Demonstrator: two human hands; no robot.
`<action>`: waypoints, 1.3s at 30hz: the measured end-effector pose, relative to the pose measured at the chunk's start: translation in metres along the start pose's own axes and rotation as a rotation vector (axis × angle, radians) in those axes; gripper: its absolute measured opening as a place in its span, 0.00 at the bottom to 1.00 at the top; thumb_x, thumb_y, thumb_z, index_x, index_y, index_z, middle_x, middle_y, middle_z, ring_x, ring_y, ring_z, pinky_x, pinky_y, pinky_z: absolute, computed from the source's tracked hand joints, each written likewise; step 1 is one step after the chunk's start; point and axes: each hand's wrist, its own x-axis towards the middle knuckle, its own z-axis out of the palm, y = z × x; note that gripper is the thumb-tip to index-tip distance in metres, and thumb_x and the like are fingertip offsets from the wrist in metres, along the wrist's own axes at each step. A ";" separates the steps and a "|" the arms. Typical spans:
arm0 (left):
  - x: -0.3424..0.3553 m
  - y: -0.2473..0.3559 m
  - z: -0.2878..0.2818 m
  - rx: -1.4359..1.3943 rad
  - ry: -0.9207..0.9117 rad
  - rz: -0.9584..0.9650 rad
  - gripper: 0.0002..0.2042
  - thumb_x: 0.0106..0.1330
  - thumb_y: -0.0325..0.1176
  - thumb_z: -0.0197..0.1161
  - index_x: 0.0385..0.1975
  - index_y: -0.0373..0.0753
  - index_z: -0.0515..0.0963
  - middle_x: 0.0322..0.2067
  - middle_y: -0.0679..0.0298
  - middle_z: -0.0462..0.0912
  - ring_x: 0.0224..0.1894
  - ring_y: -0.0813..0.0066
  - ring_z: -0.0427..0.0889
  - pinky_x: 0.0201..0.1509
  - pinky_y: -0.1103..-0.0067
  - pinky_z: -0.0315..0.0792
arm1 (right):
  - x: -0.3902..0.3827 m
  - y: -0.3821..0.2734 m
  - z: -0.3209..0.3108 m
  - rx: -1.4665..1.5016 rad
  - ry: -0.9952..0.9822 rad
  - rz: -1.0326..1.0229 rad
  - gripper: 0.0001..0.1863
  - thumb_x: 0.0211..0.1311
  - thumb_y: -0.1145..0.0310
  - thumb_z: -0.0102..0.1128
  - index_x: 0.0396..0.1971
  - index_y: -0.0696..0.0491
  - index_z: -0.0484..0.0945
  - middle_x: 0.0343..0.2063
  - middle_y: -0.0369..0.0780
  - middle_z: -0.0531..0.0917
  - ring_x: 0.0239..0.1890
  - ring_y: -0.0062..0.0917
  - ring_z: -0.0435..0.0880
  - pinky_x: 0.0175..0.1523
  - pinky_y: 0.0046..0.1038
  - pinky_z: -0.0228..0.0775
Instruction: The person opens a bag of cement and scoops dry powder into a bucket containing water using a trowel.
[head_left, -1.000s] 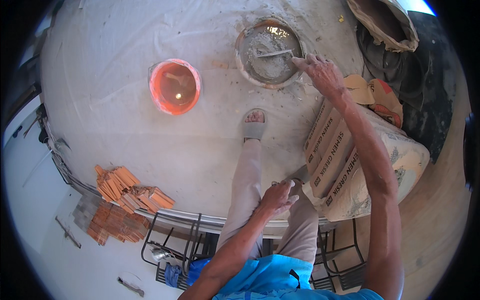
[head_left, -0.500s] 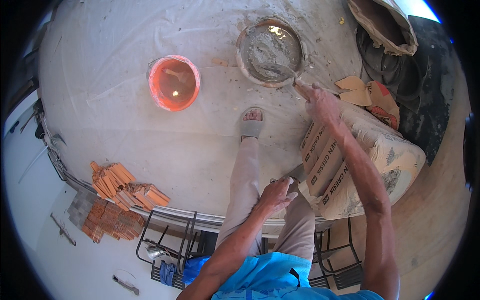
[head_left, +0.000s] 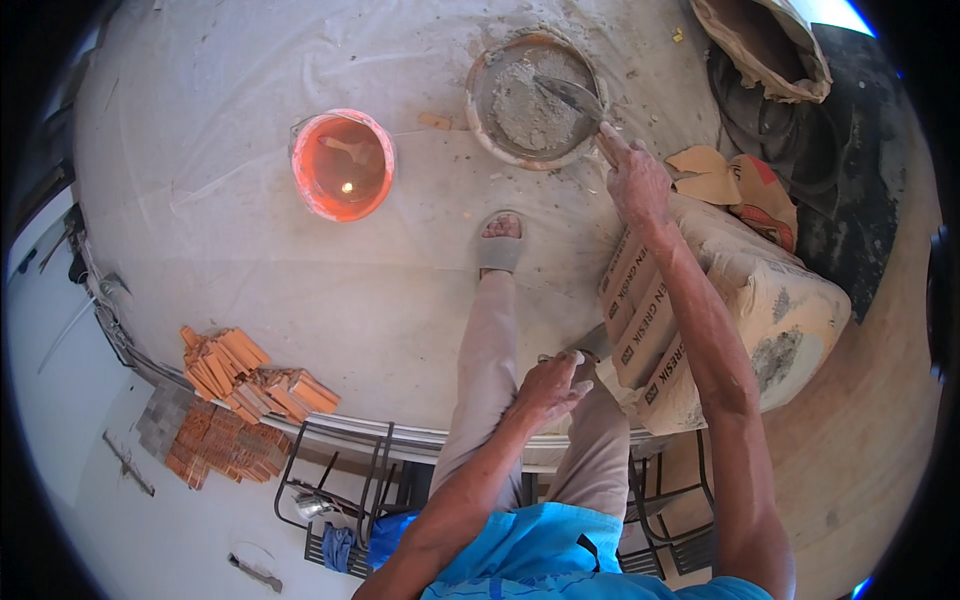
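My right hand (head_left: 640,185) is closed round the handle of a trowel (head_left: 572,97). Its metal blade reaches over the right rim into a round basin (head_left: 474,128) and lies against the wet grey mortar (head_left: 528,108). My left hand (head_left: 550,388) rests on my right knee, holding no tool, its fingers loosely bent and somewhat apart. Grey smears mark some of its fingertips. To the left of the basin stands an orange bucket (head_left: 304,180) with liquid inside and what looks like a brush in it.
Stacked paper cement bags (head_left: 650,310) stand beside my right arm, with torn paper (head_left: 705,172) behind them. An opened sack (head_left: 810,85) is at the far right. Terracotta pieces (head_left: 235,365) lie at left, near metal chairs (head_left: 375,480). Plastic sheeting (head_left: 230,250) covers the floor.
My right hand has moved a little farther away, turning the trowel so its blade swings from the basin's near edge up over the mortar. My left hand stays on the knee.
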 end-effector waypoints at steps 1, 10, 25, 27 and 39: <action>-0.001 -0.001 0.000 -0.006 0.008 0.002 0.25 0.65 0.45 0.69 0.53 0.33 0.75 0.50 0.47 0.84 0.52 0.44 0.82 0.58 0.58 0.75 | 0.000 -0.003 -0.001 0.020 -0.011 -0.028 0.37 0.58 0.76 0.55 0.70 0.36 0.71 0.48 0.53 0.82 0.42 0.50 0.86 0.47 0.47 0.79; -0.001 -0.006 0.005 -0.025 0.012 0.040 0.25 0.64 0.46 0.69 0.53 0.33 0.75 0.50 0.47 0.83 0.52 0.45 0.82 0.57 0.59 0.75 | 0.025 -0.016 0.007 -0.031 0.036 -0.040 0.35 0.59 0.80 0.53 0.68 0.40 0.72 0.45 0.51 0.81 0.43 0.48 0.85 0.48 0.47 0.78; -0.002 -0.006 0.006 -0.007 0.028 0.021 0.25 0.65 0.46 0.69 0.52 0.33 0.75 0.47 0.47 0.83 0.50 0.44 0.82 0.56 0.58 0.75 | -0.016 -0.022 -0.019 -0.321 -0.065 -0.097 0.30 0.62 0.78 0.56 0.64 0.43 0.72 0.43 0.48 0.81 0.45 0.45 0.86 0.45 0.43 0.82; -0.002 0.000 0.000 -0.002 0.011 0.011 0.24 0.65 0.46 0.69 0.52 0.33 0.75 0.47 0.47 0.83 0.50 0.43 0.82 0.56 0.57 0.75 | -0.028 -0.022 -0.021 -0.402 -0.074 -0.137 0.25 0.65 0.74 0.55 0.63 0.45 0.74 0.42 0.45 0.82 0.44 0.41 0.87 0.42 0.37 0.83; -0.004 -0.006 0.009 -0.027 0.029 0.018 0.24 0.65 0.45 0.69 0.54 0.35 0.75 0.48 0.48 0.83 0.50 0.45 0.82 0.57 0.58 0.74 | -0.030 -0.033 -0.020 -0.407 0.021 -0.245 0.23 0.66 0.73 0.56 0.61 0.48 0.75 0.40 0.43 0.83 0.39 0.34 0.88 0.37 0.33 0.83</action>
